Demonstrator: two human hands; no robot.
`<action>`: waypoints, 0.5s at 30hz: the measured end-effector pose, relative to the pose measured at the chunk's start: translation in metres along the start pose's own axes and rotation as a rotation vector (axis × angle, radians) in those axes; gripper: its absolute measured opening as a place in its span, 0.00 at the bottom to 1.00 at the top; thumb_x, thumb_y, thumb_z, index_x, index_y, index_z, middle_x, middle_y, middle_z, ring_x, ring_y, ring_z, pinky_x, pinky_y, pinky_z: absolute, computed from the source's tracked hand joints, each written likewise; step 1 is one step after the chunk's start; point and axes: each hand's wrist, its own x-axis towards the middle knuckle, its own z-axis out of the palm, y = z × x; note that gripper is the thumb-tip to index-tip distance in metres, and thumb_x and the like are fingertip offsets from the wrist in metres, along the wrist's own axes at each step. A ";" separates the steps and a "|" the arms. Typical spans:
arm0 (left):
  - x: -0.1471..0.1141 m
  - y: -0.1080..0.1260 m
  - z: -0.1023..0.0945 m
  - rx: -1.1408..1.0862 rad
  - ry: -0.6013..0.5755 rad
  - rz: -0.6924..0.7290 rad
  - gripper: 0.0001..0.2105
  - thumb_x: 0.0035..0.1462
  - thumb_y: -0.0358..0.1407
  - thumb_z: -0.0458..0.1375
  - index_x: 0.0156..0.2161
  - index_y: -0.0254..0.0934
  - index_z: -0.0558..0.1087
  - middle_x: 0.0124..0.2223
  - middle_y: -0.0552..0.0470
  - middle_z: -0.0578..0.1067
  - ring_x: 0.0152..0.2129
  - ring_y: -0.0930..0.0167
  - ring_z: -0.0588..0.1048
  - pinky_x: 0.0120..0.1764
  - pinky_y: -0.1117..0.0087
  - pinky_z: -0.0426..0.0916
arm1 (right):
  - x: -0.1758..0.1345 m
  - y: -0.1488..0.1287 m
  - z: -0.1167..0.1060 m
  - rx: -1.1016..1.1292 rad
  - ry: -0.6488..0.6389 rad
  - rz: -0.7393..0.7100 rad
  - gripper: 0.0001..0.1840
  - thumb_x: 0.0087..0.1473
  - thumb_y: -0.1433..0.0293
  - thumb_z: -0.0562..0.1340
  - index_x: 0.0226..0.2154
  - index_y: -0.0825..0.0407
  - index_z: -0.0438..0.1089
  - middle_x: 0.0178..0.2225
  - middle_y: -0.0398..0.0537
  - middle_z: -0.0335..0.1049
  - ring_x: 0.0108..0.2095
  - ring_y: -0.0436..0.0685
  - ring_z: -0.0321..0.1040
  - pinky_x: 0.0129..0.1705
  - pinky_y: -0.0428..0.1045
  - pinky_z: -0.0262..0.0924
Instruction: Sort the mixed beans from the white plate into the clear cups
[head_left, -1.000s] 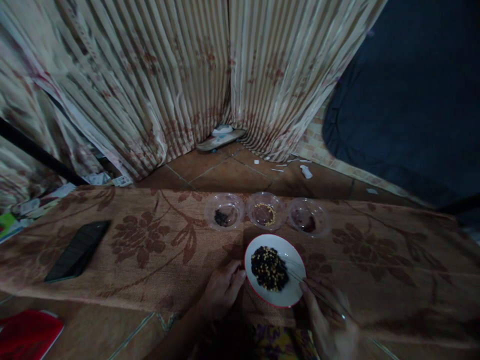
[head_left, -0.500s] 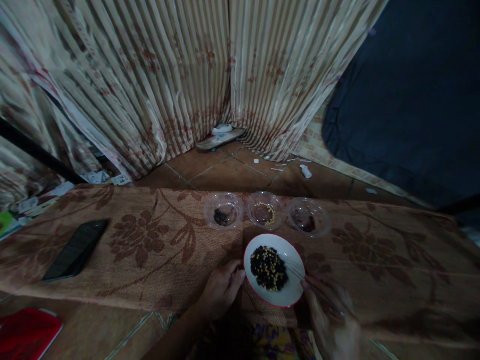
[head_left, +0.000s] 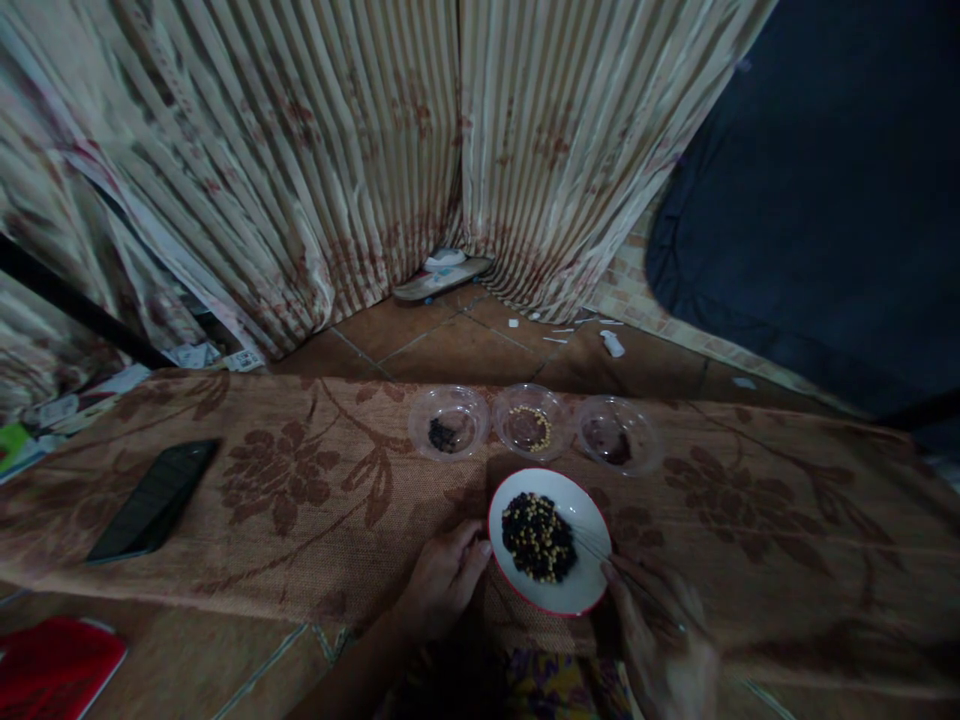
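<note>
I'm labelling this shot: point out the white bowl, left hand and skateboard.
White bowl [head_left: 576,500], head view, bare inside.
Left hand [head_left: 441,582], head view, back of the hand.
Skateboard [head_left: 442,282], head view, middle of the deck.

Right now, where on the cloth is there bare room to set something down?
Bare cloth shows between the phone and the left hand, and again right of the clear cups and right hand. The middle is crowded: three cups in a row, the bowl just in front, a hand on each side.

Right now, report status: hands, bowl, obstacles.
Left hand at bowl's rim; right hand holding thin utensil. Dark and yellow pieces inside. Three clear cups beyond.
</note>
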 end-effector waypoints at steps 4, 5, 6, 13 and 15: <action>0.000 0.000 0.000 0.004 -0.008 -0.005 0.15 0.65 0.41 0.47 0.48 0.38 0.71 0.32 0.51 0.77 0.29 0.70 0.75 0.34 0.72 0.67 | 0.000 0.000 -0.001 0.000 -0.006 0.012 0.14 0.57 0.58 0.62 0.34 0.51 0.78 0.36 0.50 0.76 0.39 0.59 0.70 0.43 0.54 0.64; 0.000 0.000 0.000 0.003 -0.012 -0.006 0.15 0.66 0.41 0.46 0.47 0.38 0.71 0.31 0.52 0.77 0.29 0.70 0.75 0.34 0.72 0.66 | 0.001 -0.001 -0.002 0.006 -0.005 0.014 0.14 0.57 0.58 0.62 0.34 0.50 0.78 0.36 0.50 0.76 0.39 0.59 0.70 0.42 0.54 0.64; -0.001 0.001 0.000 0.001 -0.014 -0.006 0.15 0.66 0.41 0.46 0.47 0.38 0.71 0.31 0.52 0.77 0.29 0.70 0.74 0.33 0.73 0.66 | 0.001 -0.002 -0.002 0.014 0.004 0.021 0.14 0.57 0.58 0.62 0.33 0.50 0.78 0.36 0.51 0.76 0.39 0.59 0.70 0.42 0.55 0.64; -0.002 0.002 0.000 0.001 -0.002 0.003 0.14 0.66 0.40 0.46 0.46 0.37 0.71 0.31 0.52 0.76 0.28 0.71 0.73 0.32 0.73 0.65 | 0.023 -0.032 0.004 0.106 0.050 0.032 0.11 0.55 0.60 0.64 0.33 0.50 0.77 0.36 0.51 0.75 0.39 0.59 0.70 0.41 0.55 0.64; -0.002 0.002 0.001 0.023 0.007 -0.001 0.14 0.66 0.39 0.46 0.46 0.36 0.71 0.31 0.52 0.75 0.28 0.71 0.73 0.32 0.73 0.64 | 0.040 -0.046 0.013 0.128 0.030 -0.010 0.09 0.55 0.61 0.65 0.33 0.49 0.77 0.37 0.50 0.74 0.40 0.59 0.69 0.42 0.55 0.63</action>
